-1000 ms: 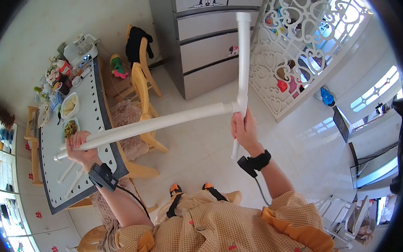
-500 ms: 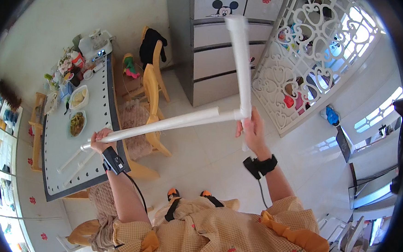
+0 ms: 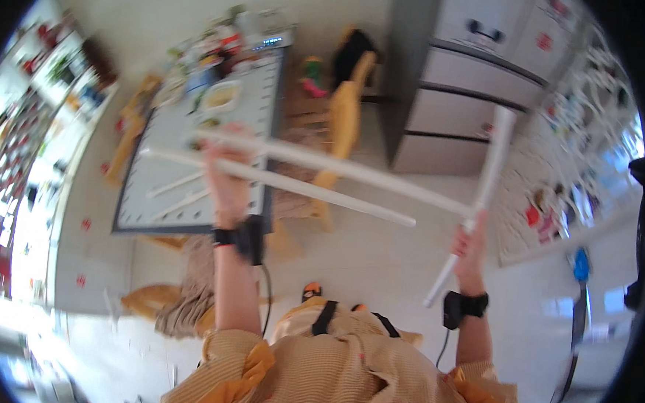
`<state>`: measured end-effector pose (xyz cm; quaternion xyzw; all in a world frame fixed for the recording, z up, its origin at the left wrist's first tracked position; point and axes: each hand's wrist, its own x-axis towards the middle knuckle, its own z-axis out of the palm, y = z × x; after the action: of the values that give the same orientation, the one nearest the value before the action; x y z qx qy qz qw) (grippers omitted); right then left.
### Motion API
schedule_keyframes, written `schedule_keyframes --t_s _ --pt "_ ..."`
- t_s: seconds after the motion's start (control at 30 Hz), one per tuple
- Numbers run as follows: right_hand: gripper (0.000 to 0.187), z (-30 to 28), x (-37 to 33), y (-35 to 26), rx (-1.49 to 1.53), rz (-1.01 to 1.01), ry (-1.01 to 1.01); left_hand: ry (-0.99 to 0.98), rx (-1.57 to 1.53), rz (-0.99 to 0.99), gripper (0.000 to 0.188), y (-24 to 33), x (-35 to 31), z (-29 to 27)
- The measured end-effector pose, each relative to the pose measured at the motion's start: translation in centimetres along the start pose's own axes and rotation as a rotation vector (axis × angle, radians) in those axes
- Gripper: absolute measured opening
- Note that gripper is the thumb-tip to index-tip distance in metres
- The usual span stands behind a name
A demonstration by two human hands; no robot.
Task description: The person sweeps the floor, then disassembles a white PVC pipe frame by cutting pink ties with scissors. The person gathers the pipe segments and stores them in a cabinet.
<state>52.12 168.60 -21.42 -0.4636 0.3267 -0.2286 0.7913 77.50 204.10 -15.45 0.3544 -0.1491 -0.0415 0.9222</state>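
Fingers closed, my left hand [image 3: 227, 184] grips two white pipes over the table, though motion blurs it. One is a loose pipe [image 3: 337, 199] whose right end hangs free. The other, a longer pipe [image 3: 368, 176], runs right to a corner joint [image 3: 472, 214]. My right hand [image 3: 470, 249] is closed around the frame just below this corner. From the joint an upright pipe [image 3: 494, 156] points up and away, while a thinner pipe [image 3: 441, 280] sticks out below my right hand. Two thin white pipes [image 3: 179, 183] lie on the table beside my left hand.
The grey table [image 3: 134, 197] carries dishes and clutter toward its far end. Wooden chairs [image 3: 344, 121] stand along its right side. A fridge [image 3: 454, 110] is ahead, with a white lattice screen [image 3: 518, 206] to its right. Shelves [image 3: 82, 142] line the left.
My view has swung, shifting the room rightward and blurring it. Both hands still hold the pipes. The loose pipe now slants away from the joined one, its free end lower, and the frame is tilted.
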Motion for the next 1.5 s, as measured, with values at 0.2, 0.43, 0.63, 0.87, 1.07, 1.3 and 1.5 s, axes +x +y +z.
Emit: schedule_keyframes --t_s 0.2,0.43,0.63,0.87,1.07,1.3,1.5 --pt "0.045 -2.9 3.0 0.0 0.120 -0.204 0.179 0.598 -0.157 -0.198 0.036 -0.7 -4.5 -17.1" --pt "0.042 -1.3 1.7 1.8 -0.028 0.001 0.150 1.258 -0.657 -0.186 0.035 2.1 -2.6 -33.9" --pt "0.042 4.4 0.8 3.6 -0.050 0.116 0.230 1.307 -0.219 -0.354 0.028 3.3 0.6 -42.6" --pt "0.040 8.4 1.9 3.4 -0.011 0.028 0.209 1.101 0.283 -0.433 0.042 4.8 2.1 -49.3" --pt "0.040 11.7 0.7 2.8 -0.078 0.086 0.166 0.657 1.362 0.357 0.058 3.7 3.2 -27.1" --pt "0.038 14.7 -1.9 5.5 -0.124 0.388 -0.138 -0.825 1.860 0.356 0.062 -2.2 -0.1 -6.0" --pt "0.034 12.1 -1.0 4.7 -0.439 0.045 -0.261 -0.951 1.730 -0.112 0.061 -4.9 -3.4 -4.1"
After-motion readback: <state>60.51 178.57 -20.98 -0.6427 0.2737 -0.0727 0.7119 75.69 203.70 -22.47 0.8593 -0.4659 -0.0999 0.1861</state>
